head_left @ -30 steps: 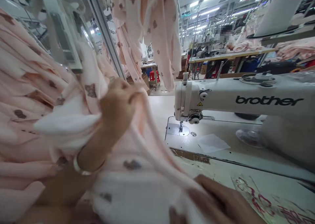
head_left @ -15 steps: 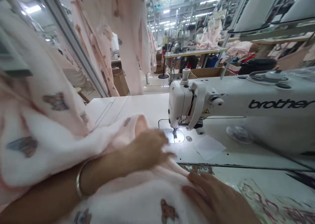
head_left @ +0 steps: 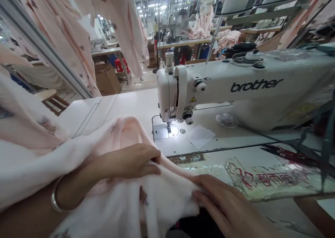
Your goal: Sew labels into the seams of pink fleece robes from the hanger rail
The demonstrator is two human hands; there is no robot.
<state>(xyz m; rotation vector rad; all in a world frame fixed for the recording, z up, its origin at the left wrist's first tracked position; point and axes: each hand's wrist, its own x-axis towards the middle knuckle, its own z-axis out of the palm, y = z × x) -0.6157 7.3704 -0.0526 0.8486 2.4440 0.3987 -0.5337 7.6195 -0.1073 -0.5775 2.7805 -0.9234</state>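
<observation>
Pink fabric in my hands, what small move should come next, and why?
Probably slide the pink fabric edge forward toward the presser foot. The left hand pinches a fold and the right hand rests on the edge, but the cloth lies short of the needle plate.

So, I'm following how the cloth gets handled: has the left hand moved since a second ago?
Yes. The left hand has dropped from level with the sewing machine head onto the pink fabric on the table.
</observation>
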